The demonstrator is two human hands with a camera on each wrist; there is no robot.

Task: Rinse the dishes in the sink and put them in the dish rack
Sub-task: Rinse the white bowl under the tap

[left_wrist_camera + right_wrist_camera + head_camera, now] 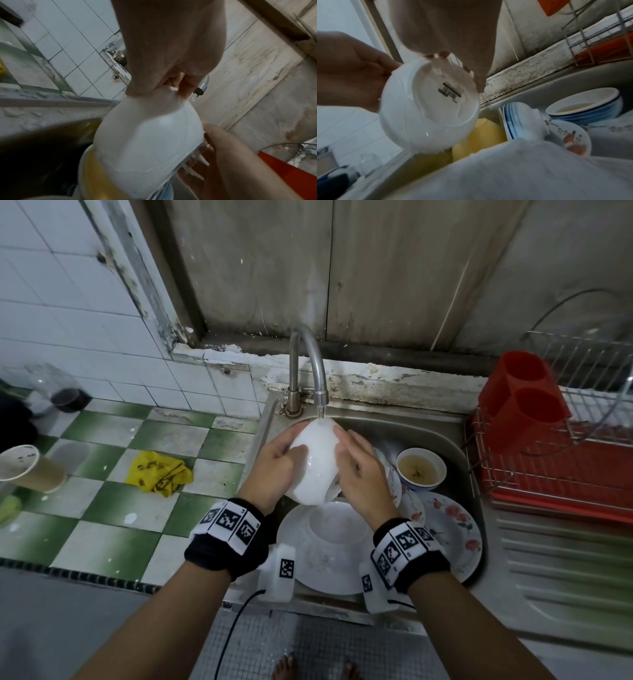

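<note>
Nearest, a white plate lies in the sink, a floral plate beside it. Above them both hands cup a white bowl: left hand curled round its left side, right hand wrapped over the right. The right wrist view alone shows the bowl's base with a barcode sticker; fingertips there blur behind water. Beyond, the tap streams onto the bowl, and a red dish rack stands right.
</note>
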